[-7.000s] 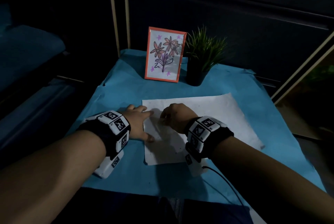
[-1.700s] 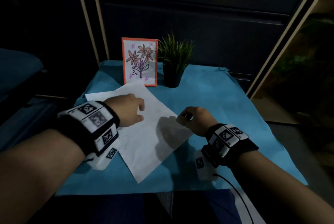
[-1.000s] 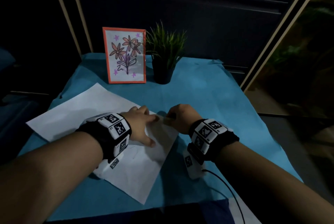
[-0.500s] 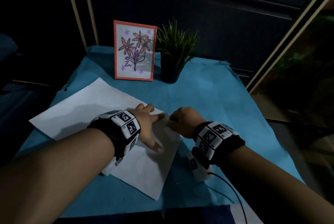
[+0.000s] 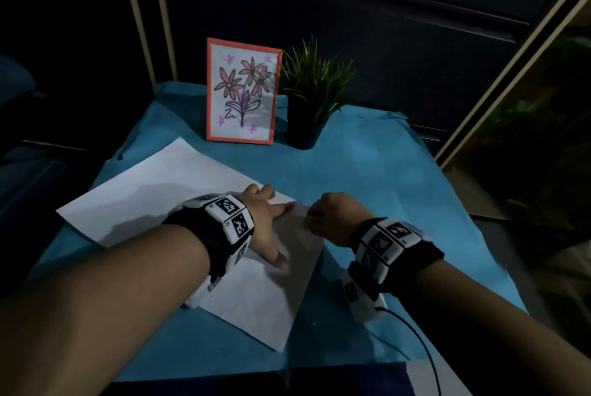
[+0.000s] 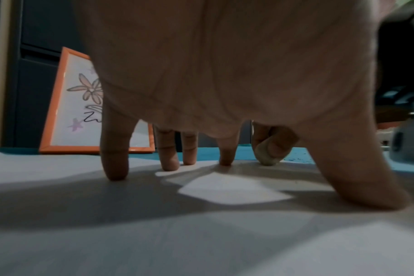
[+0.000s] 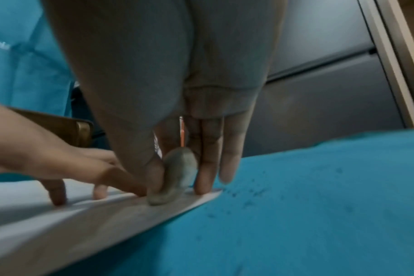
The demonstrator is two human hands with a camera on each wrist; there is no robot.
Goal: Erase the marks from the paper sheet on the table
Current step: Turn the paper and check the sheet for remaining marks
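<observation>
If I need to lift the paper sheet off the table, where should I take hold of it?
Probably the near corner of the paper sheet, pinched from the front: it lies flat and bare there, while the left hand presses the middle and the right hand rubs an eraser at the right corner.

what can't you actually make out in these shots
- Marks under the eraser: right wrist view, blurred, hidden by the right hand.
- Faint marks on the paper sheet: head view, too dim to read.
- Paper under the left hand: hidden by the palm.
- Plant pot: head view, lost in the dark.
</observation>
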